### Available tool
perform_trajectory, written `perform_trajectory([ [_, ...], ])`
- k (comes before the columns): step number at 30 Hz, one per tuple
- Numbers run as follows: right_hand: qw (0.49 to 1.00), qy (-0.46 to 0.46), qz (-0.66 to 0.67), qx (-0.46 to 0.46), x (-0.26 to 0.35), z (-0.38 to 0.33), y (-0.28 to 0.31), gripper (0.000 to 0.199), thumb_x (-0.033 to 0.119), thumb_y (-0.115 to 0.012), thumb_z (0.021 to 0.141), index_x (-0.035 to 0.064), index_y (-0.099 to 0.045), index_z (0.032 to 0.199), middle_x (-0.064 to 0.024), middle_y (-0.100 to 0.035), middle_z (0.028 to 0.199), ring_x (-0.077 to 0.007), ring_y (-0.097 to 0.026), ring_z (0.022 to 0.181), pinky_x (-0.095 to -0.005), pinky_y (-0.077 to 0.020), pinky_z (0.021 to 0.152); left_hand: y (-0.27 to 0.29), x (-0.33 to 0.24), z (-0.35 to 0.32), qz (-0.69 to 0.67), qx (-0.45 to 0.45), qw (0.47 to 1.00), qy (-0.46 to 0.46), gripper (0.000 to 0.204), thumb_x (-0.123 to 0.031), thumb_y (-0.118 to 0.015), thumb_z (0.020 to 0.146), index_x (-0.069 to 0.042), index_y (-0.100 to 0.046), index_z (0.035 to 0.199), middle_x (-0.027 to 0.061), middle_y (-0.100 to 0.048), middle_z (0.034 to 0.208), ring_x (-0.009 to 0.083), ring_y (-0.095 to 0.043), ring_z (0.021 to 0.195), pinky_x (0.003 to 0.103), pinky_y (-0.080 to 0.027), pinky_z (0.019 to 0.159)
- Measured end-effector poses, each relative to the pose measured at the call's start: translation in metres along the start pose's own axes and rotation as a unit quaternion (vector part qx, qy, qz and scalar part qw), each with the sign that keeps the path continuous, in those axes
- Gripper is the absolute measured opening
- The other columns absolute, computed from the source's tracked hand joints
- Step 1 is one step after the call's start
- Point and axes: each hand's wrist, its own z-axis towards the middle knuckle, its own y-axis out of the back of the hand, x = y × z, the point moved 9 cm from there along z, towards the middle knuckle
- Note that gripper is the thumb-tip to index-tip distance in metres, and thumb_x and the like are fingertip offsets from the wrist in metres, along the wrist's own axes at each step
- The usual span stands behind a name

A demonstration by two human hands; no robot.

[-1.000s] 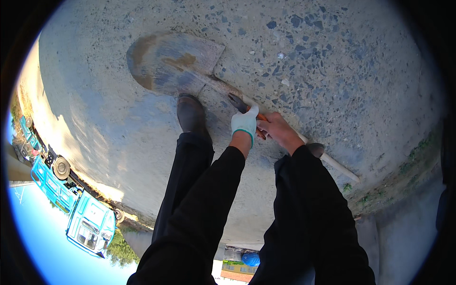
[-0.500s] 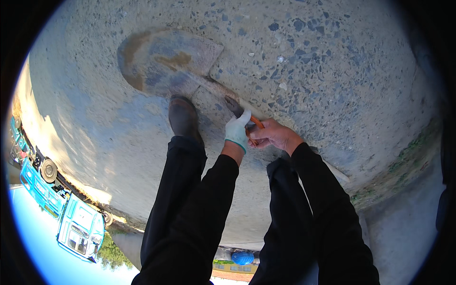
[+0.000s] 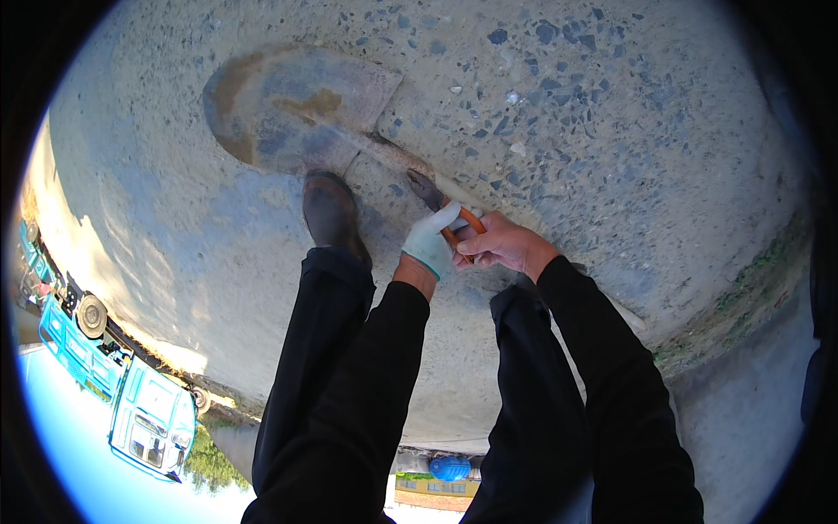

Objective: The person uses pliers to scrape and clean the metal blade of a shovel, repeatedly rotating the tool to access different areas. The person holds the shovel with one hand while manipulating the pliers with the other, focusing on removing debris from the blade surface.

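Observation:
A pair of pliers [image 3: 426, 189] with dark jaws and orange handles is held between my two hands. My left hand [image 3: 429, 237], in a white glove with a green cuff, is closed round the pliers just behind the jaws. With bare fingers, my right hand [image 3: 499, 244] grips the ends of the orange handles. Beneath them lies a shovel [image 3: 288, 109], its rusty blade flat on the ground at the upper left. The jaws are over or beside its socket, close to where the pale shaft begins; whether they touch it I cannot tell. My hands hide part of the shaft.
My left shoe [image 3: 332, 214] stands at the blade's near edge. The concrete ground [image 3: 559, 166] is rough, with exposed grey stones. Grass [image 3: 729, 306] grows along an edge at the right. A blue truck [image 3: 148, 419] appears at the lower left.
The pliers' handles look spread a little further apart, and my left hand has shifted slightly left. The shovel blade and shoe sit slightly higher and further left in the picture.

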Motion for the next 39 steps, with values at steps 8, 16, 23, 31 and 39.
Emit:
perform_trajectory([
  [8,0.994,0.034,0.009,-0.103,0.010,-0.007,-0.003,0.011,-0.001,-0.075,0.090,-0.0099,-0.069,0.086,-0.0157,-0.068,0.073,-0.0218,-0.065,0.060,-0.0339,-0.0472,0.056,-0.003,0.006,-0.010,0.000,-0.152,0.988,0.031,0.040,-0.036,-0.089,0.084,-0.002,-0.071,0.094,0.0153,-0.070,0.080,0.0269,-0.053,0.047,0.045,-0.039,0.044],
  [16,0.988,0.015,0.023,-0.152,0.016,-0.018,-0.007,0.011,-0.005,-0.074,0.089,-0.0098,-0.067,0.082,-0.0139,-0.064,0.070,-0.0224,-0.062,0.058,-0.0364,-0.0444,0.054,-0.006,0.003,-0.012,0.029,-0.212,0.976,0.034,0.049,-0.044,-0.074,0.090,-0.003,-0.065,0.065,0.0139,-0.056,0.060,0.0275,-0.042,0.042,0.043,-0.031,0.045],
  [23,0.986,0.010,0.030,-0.166,0.016,-0.020,-0.010,0.010,-0.004,-0.075,0.088,-0.0083,-0.068,0.082,-0.0125,-0.063,0.067,-0.0203,-0.059,0.055,-0.0341,-0.0383,0.050,0.000,0.003,-0.010,0.045,-0.219,0.974,0.029,0.050,-0.043,-0.073,0.090,-0.001,-0.065,0.063,0.0148,-0.053,0.058,0.0276,-0.040,0.041,0.043,-0.032,0.045],
  [31,0.980,-0.016,-0.014,-0.200,0.008,-0.027,-0.010,0.009,-0.001,-0.076,0.089,-0.0064,-0.071,0.083,-0.0119,-0.067,0.070,-0.0183,-0.059,0.055,-0.0324,-0.0359,0.051,0.004,-0.002,-0.016,0.049,-0.252,0.966,-0.004,0.047,-0.038,-0.073,0.090,0.000,-0.067,0.064,0.0163,-0.058,0.061,0.0303,-0.044,0.040,0.046,-0.033,0.043],
  [39,0.991,-0.011,0.008,-0.130,0.008,-0.018,-0.009,0.012,0.003,-0.074,0.093,-0.0076,-0.072,0.091,-0.0143,-0.070,0.078,-0.0184,-0.065,0.063,-0.0288,-0.0422,0.052,0.008,-0.002,-0.008,0.066,-0.216,0.974,0.020,0.043,-0.032,-0.073,0.092,0.004,-0.070,0.069,0.0202,-0.064,0.067,0.0329,-0.052,0.043,0.047,-0.040,0.043],
])
